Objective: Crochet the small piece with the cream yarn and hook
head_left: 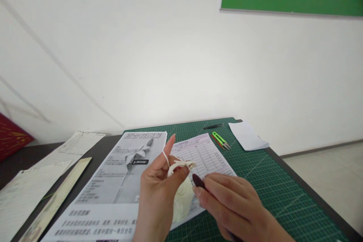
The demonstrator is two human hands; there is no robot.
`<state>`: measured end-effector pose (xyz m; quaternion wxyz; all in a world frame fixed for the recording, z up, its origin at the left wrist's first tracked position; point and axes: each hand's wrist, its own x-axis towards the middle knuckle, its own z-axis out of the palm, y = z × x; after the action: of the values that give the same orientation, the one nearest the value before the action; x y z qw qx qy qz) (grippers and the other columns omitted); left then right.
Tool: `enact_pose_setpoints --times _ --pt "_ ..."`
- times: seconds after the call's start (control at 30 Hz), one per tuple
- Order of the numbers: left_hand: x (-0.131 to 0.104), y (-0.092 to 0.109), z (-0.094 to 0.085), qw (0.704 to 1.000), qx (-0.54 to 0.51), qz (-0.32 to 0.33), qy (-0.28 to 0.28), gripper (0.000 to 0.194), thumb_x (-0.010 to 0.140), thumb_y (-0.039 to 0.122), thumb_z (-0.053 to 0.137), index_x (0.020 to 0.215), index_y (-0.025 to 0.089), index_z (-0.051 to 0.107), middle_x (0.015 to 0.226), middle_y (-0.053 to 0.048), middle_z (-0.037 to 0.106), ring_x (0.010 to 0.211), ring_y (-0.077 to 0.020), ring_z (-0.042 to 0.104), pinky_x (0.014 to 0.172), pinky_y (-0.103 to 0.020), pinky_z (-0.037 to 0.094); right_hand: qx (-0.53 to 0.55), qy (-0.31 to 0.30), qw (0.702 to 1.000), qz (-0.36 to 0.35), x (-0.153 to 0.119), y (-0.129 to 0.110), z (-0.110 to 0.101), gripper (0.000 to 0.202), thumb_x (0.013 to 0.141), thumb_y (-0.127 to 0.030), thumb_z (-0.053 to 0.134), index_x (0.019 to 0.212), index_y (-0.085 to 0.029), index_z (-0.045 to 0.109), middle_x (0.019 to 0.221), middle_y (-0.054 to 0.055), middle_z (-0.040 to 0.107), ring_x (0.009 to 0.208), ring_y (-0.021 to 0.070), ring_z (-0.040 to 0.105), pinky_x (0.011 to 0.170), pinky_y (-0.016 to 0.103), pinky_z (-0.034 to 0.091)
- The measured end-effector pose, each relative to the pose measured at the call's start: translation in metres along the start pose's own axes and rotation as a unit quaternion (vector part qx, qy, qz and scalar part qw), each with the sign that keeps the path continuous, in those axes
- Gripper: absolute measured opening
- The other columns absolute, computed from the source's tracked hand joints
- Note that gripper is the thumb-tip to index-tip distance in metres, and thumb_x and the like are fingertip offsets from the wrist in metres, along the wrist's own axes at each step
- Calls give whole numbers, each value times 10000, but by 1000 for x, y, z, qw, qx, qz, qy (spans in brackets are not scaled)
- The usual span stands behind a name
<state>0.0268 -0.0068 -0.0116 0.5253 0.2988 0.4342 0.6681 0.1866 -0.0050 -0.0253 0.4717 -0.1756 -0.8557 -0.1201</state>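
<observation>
My left hand [161, 189] pinches a small cream crocheted piece [191, 165] between thumb and fingers, its index finger raised with a strand of cream yarn looped round it. Closed round a dark-handled crochet hook [198, 181], my right hand [232, 200] is just right of the piece. The hook's tip is too small to make out. Below and partly behind my left hand lies a pale yellow-cream ball of yarn [183, 200], over a printed table sheet [212, 155].
A green cutting mat [266, 177] bears green thread snips [219, 139], dark tweezers [213, 126] and a white paper [248, 136]. Left are a printed flower sheet [104, 181], handwritten papers [68, 149], a pale strip [56, 200] and a red object [11, 138]. A white wall stands behind.
</observation>
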Motion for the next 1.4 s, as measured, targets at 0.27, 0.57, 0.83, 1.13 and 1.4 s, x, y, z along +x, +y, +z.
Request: enact_pose_setpoints --times 0.27,0.57,0.83,1.13,1.4 --pt "-5 -12 3 995 -91 39 1 711 610 140 829 1252 341 599 663 61 636 640 -82 591 683 -207 487 225 149 952 143 7 4 7 266 799 -15 553 999 -113 698 815 104 742 708 170 717 606 239 601" --pt "-5 1 4 993 -110 0 -30 681 595 76 808 1215 303 640 583 71 586 576 -63 540 621 -163 465 24 8 1000 8 8 -5 -5 198 927 -108 506 971 -68 695 870 112 769 951 170 706 857 244 585" --pt "-7 -5 11 970 29 241 20 598 648 58 758 1182 309 663 590 71 638 669 -120 573 769 -259 490 -43 -37 997 61 7 -18 -9 232 935 -113 474 1022 -105 688 934 105 768 943 159 712 872 235 578" --pt "-2 -3 5 979 39 200 -4 615 663 74 758 1220 303 635 625 67 665 672 -108 591 768 -240 473 37 80 991 98 -8 -10 1 227 905 -125 514 1087 -161 644 874 68 753 775 164 727 663 241 613" --pt "-5 0 0 996 -68 53 -12 675 659 126 787 1256 372 590 660 60 622 627 -72 564 649 -171 476 22 44 998 43 3 -10 -8 244 967 -194 467 960 -117 698 884 71 766 924 138 708 802 191 590"
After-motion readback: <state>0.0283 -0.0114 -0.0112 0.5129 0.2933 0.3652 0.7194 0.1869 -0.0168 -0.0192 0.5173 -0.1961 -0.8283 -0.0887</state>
